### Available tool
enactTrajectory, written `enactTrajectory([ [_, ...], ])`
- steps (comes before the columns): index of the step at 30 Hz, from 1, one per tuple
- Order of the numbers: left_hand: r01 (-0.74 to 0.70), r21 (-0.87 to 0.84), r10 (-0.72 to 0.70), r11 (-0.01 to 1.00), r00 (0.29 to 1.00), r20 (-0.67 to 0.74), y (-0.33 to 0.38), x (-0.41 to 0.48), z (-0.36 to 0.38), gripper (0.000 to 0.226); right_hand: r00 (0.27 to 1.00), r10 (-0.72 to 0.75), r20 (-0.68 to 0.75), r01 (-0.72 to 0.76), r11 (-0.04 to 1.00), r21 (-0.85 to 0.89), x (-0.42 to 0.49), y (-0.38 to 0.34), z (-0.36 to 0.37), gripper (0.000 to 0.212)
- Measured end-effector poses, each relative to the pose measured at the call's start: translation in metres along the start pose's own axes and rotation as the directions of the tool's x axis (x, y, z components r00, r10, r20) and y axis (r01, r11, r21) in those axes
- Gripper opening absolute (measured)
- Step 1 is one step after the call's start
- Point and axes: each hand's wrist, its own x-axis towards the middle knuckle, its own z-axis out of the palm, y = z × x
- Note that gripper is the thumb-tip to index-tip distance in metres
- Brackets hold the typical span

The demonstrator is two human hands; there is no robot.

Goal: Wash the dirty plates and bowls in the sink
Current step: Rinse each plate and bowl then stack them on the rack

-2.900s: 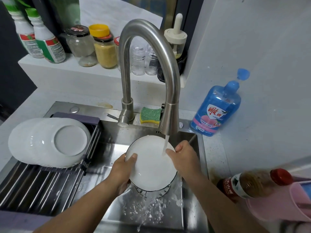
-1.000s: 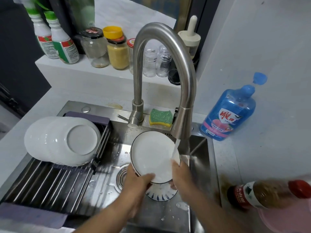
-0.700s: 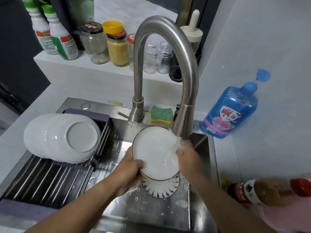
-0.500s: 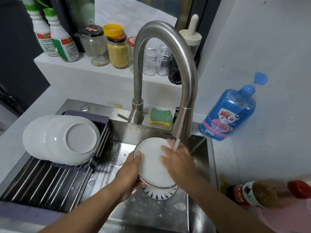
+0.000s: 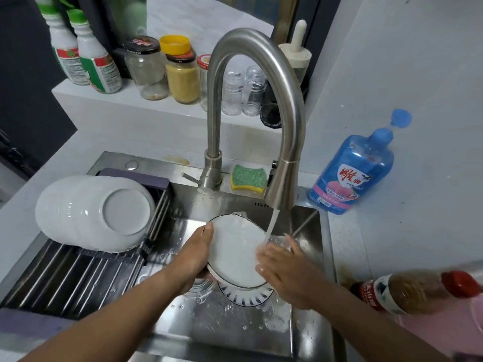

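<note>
A white plate with a dark rim is held tilted over the steel sink. My left hand grips its left edge, thumb on the face. My right hand lies flat with spread fingers against the plate's right side, where water from the faucet runs over it. Under the plate, on the sink floor, lies a dish with a blue-striped rim, mostly hidden. Several white plates lean upside down on the drying rack at the left.
A green and yellow sponge lies behind the faucet. A blue detergent bottle stands on the counter at the right. A brown bottle with a red cap lies at the right edge. Jars and bottles line the back ledge.
My right hand slid from the plate's middle to its right edge under the stream. My left hand keeps its grip on the left edge. The plate stays over the striped dish.
</note>
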Motion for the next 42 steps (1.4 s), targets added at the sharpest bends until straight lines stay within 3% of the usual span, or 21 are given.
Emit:
enactTrajectory([
  [2,0.04,-0.014,-0.039,0.999,0.999,0.036,0.001,-0.002,0.007,0.046,0.999,0.038,-0.002,-0.038,0.999,0.023,0.015,-0.006,-0.008,0.058],
  [5,0.13,-0.022,-0.127,0.991,0.986,0.106,0.002,-0.004,0.019,0.056,0.995,0.059,0.085,-0.079,0.962,0.262,0.04,-0.03,-0.018,0.055],
  [8,0.203,-0.062,-0.192,0.977,0.97,0.15,0.002,-0.001,0.02,0.065,0.988,-0.104,0.11,0.041,0.885,0.464,0.036,-0.054,-0.027,0.054],
  [11,0.263,-0.159,-0.242,0.952,0.96,0.14,0.004,0.004,0.013,0.061,0.978,-0.207,-0.029,0.192,0.834,0.517,0.011,-0.049,-0.027,0.049],
  [15,0.36,-0.223,-0.337,0.906,0.932,0.135,0.015,0.007,0.012,0.051,0.962,-0.019,-0.273,0.181,0.792,0.584,0.0,-0.028,-0.023,0.028],
  [18,0.434,-0.296,-0.375,0.851,0.896,0.237,0.023,0.012,0.008,0.077,0.977,0.134,-0.166,0.057,0.587,0.807,0.008,-0.019,-0.041,0.011],
  [20,0.389,-0.221,-0.33,0.894,0.907,0.26,0.024,0.014,0.003,0.089,0.979,0.175,-0.109,0.01,0.489,0.872,0.013,-0.008,-0.052,0.007],
  [23,0.202,-0.097,-0.171,0.975,0.951,0.259,0.022,0.007,-0.005,0.073,0.974,0.225,-0.016,-0.049,0.279,0.959,0.019,0.006,-0.062,0.034],
  [26,0.051,-0.135,-0.01,0.989,0.958,0.287,0.009,0.002,-0.013,0.047,0.96,0.277,0.044,-0.053,0.024,0.998,0.025,0.013,-0.06,0.045],
  [29,-0.097,-0.16,0.128,0.982,0.972,0.197,-0.008,0.005,-0.019,0.068,0.942,0.324,0.087,-0.014,-0.22,0.975,0.028,0.013,-0.053,0.051],
  [33,-0.187,-0.137,0.198,0.973,0.977,0.075,-0.014,0.005,-0.017,0.063,0.929,0.347,0.127,0.013,-0.376,0.927,0.029,0.009,-0.045,0.053],
  [36,-0.215,-0.121,0.222,0.969,0.974,0.046,-0.015,0.007,-0.025,0.064,0.923,0.377,0.084,0.046,-0.322,0.946,0.026,0.005,-0.038,0.049],
  [39,-0.277,-0.014,0.277,0.961,0.961,0.016,-0.011,0.001,-0.032,0.061,0.916,0.4,-0.002,0.055,-0.122,0.991,0.021,-0.003,-0.031,0.056],
  [42,-0.329,0.091,0.333,0.94,0.942,-0.034,-0.003,-0.008,-0.044,0.061,0.897,0.439,-0.041,-0.005,0.102,0.995,0.017,-0.014,-0.027,0.048],
])
